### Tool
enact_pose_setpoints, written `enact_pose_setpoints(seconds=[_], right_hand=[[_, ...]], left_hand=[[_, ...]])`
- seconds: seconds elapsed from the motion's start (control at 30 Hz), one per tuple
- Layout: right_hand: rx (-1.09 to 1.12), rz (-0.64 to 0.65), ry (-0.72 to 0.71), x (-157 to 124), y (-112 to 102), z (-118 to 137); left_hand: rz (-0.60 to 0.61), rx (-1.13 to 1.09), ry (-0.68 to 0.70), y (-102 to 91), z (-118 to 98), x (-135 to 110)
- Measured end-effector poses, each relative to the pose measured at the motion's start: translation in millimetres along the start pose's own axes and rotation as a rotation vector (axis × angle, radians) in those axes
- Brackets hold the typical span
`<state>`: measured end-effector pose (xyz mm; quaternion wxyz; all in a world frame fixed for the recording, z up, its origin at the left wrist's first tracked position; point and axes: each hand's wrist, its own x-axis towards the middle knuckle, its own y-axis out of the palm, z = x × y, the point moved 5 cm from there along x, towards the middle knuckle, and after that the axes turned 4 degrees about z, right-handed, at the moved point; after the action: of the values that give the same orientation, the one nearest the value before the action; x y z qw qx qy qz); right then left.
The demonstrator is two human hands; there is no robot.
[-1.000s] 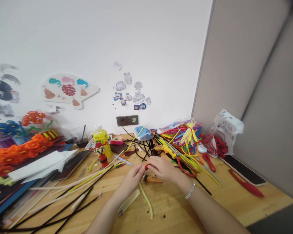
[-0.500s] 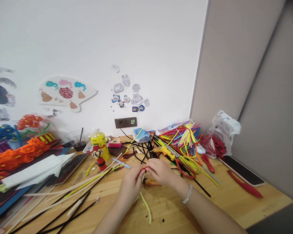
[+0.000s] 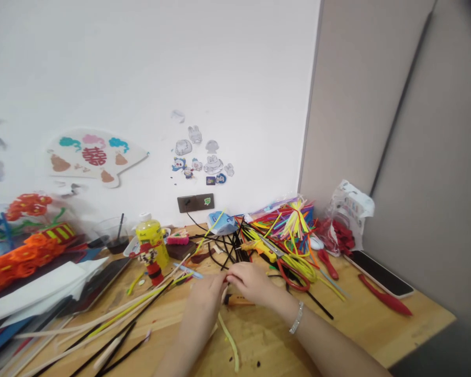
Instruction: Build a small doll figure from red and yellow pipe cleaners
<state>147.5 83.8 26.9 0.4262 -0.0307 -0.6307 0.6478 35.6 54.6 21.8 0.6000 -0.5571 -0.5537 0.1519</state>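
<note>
My left hand (image 3: 203,299) and my right hand (image 3: 251,283) meet above the wooden table (image 3: 267,340), their fingertips pinching a small red pipe cleaner piece (image 3: 225,279), mostly hidden by my fingers. Just below them lies an orange-handled tool (image 3: 239,300), partly covered by my left hand. A bent yellow-green pipe cleaner (image 3: 230,339) lies near my left wrist. Beyond my right hand are a tangle of black pipe cleaners (image 3: 227,252), a yellow glue gun (image 3: 261,249) and red-handled scissors (image 3: 292,277).
A bundle of multicoloured pipe cleaners (image 3: 294,225) stands at the back right. Long pipe cleaners (image 3: 113,314) spread across the left side, near a yellow bottle (image 3: 151,243) and orange pipe-cleaner flowers (image 3: 23,262). A wall and partition close off the back and right.
The whole scene has slid left and slightly down in the frame as my head turned. My hands remain together on the red piece, with the left hand lower and covering more of the orange-handled tool.
</note>
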Motion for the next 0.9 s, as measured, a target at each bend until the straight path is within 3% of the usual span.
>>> enact_pose_setpoints(seconds=[0.1, 0.17, 0.27, 0.4, 0.53, 0.9], right_hand=[[-0.053, 0.040, 0.200, 3, -4, -11], [-0.143, 0.042, 0.398, 1, -14, -31], [-0.246, 0.012, 0.641, -11, -33, -77], [-0.341, 0.065, 0.939, -41, -47, -141], [-0.364, 0.143, 1.029, -59, -42, -168], [-0.387, 0.102, 1.035, -64, -47, -170]], left_hand=[[-0.009, -0.023, -0.104, -1.9, 9, 0], [-0.015, -0.069, -0.226, -4.9, 17, -1], [-0.032, -0.134, -0.368, -9.3, 26, -2], [-0.066, -0.184, -0.404, -11.8, 29, -2], [-0.090, -0.190, -0.379, -12.2, 26, -1], [-0.104, -0.154, -0.351, -5.3, 34, -1]])
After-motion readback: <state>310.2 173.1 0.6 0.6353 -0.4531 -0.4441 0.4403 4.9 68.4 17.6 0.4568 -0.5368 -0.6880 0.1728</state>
